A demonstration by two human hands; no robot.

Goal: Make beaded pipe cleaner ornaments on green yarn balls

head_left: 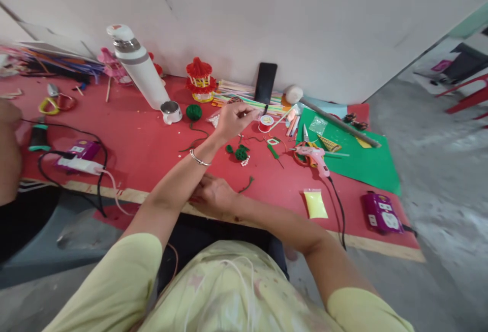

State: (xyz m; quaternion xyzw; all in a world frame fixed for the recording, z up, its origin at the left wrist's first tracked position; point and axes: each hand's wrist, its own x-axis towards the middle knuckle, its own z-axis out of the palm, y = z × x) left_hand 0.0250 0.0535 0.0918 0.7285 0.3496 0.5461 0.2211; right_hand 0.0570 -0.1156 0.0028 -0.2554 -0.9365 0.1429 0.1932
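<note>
My left hand (234, 118), a thin bangle on its wrist, is raised over the red table (145, 144) with its fingertips pinched together on something thin that I cannot make out. It hovers just left of a small red thread spool (266, 123). Below it lie small green pompoms with pearl beads (241, 154). My right hand (213, 194) rests near the table's front edge, its fingers tucked under my left forearm and hidden. A green yarn ball (193, 112) sits behind my left wrist.
A pink glue gun (314, 156) with a black cord lies by a green sheet (366, 164). Nearby are a yellow packet (315, 203), purple power strips (381, 213), a white bottle (139, 65), a metal cup (171, 112), a phone (265, 83) and a red ornament (199, 80). Another person's arm (7, 149) is at left.
</note>
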